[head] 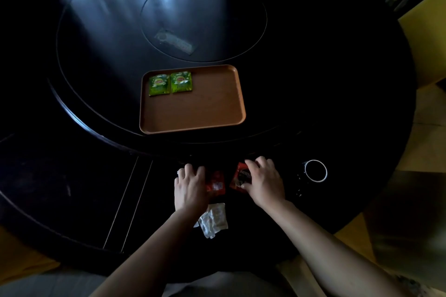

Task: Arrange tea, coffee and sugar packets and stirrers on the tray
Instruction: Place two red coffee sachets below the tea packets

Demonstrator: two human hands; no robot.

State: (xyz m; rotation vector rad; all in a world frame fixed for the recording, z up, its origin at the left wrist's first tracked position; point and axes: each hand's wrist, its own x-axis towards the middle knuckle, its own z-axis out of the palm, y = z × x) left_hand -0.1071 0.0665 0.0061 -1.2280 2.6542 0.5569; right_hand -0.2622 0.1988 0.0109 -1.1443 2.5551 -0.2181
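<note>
A brown tray (pixel 205 116) lies on the dark round table, with two green tea packets (pixel 159 84) (pixel 181 82) side by side in its far left corner. Near the table's front edge my left hand (pixel 190 187) rests palm down on a red coffee packet (pixel 217 184), fingers spread over it. My right hand (pixel 264 182) grips another red coffee packet (pixel 241 175) between thumb and fingers. A few white sugar packets (pixel 214 219) lie just behind my left wrist. No stirrers show in the dim light.
A dark mug with a white rim (pixel 315 171) stands to the right of my right hand. The table has a raised inner turntable (pixel 96 113) that carries the tray. A faint flat label (pixel 176 41) lies at the centre.
</note>
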